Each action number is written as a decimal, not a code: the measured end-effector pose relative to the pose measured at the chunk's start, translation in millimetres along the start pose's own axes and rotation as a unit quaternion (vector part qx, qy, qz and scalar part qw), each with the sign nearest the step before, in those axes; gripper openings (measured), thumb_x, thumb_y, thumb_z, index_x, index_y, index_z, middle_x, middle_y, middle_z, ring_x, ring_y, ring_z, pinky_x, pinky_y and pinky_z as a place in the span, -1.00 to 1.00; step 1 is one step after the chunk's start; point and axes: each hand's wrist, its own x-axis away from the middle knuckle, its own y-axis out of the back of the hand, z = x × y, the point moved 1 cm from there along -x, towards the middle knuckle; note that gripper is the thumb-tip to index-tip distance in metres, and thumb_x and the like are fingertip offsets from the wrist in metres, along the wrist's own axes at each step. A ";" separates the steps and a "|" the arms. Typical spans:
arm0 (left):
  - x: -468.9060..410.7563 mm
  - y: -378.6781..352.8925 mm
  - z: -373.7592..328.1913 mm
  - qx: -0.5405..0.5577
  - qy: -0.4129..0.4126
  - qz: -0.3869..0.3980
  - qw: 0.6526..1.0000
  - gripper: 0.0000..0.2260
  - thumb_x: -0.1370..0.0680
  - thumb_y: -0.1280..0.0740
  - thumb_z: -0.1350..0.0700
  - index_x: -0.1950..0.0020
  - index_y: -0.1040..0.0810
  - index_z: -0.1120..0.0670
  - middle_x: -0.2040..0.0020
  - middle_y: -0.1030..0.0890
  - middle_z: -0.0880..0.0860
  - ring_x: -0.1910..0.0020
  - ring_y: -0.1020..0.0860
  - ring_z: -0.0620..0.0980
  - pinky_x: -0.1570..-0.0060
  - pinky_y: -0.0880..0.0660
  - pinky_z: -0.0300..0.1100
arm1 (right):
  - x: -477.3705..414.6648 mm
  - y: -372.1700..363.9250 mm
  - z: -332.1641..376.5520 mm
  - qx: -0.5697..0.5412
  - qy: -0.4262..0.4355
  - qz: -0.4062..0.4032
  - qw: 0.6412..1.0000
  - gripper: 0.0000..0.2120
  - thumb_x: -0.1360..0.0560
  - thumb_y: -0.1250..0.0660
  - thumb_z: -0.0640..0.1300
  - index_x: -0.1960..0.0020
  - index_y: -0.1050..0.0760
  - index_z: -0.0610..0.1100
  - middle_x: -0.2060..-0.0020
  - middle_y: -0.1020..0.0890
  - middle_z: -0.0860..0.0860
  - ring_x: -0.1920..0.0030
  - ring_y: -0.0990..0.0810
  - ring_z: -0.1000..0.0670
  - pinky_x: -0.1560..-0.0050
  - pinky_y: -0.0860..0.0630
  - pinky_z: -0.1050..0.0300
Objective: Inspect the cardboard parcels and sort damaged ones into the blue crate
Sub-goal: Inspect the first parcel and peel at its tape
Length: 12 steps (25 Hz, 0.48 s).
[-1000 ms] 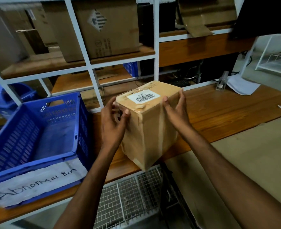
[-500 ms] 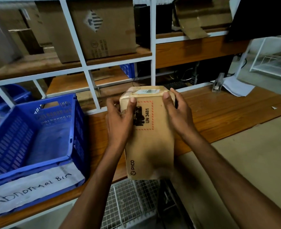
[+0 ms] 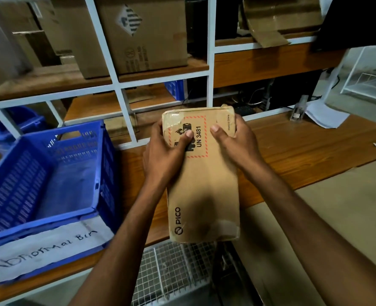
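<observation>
One cardboard parcel (image 3: 204, 195) is held just right of the single blue crate (image 3: 107, 164), over the counter (image 3: 304, 151) edge. Its long axis runs away from the person, printed face up, with the UN 3481 label at the far end. Two hands grip that far end: the left hand (image 3: 162, 155) and right hand (image 3: 235, 144) each curl round a side edge, thumb pressed on top.
</observation>
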 end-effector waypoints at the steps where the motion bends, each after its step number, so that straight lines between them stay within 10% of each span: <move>1: -2.0 -1.8 1.1 -0.002 0.001 -0.003 1.000 -0.39 -0.46 -0.42 -0.37 -0.42 -0.37 -0.17 -0.16 -0.66 -0.14 -0.12 -0.66 -0.11 -0.13 -0.63 0.12 | -0.6 -0.3 -0.6 0.001 0.009 -0.020 1.000 -0.55 -0.60 -0.37 0.10 -0.43 -0.42 -0.01 -0.07 -0.61 0.16 -0.05 -0.62 0.12 -0.02 -0.61 0.10; 12: 11.6 -1.4 23.1 0.073 0.058 0.109 0.990 -0.43 -0.55 -0.38 -0.29 -0.44 -0.21 -0.18 -0.29 -0.61 -0.08 -0.18 -0.65 -0.08 -0.22 -0.61 0.12 | 10.2 -5.0 -18.5 -0.045 -0.049 0.058 0.996 -0.45 -0.49 -0.54 -0.09 -0.39 -0.38 0.01 -0.19 -0.61 0.11 -0.18 -0.58 0.06 -0.19 -0.59 -0.01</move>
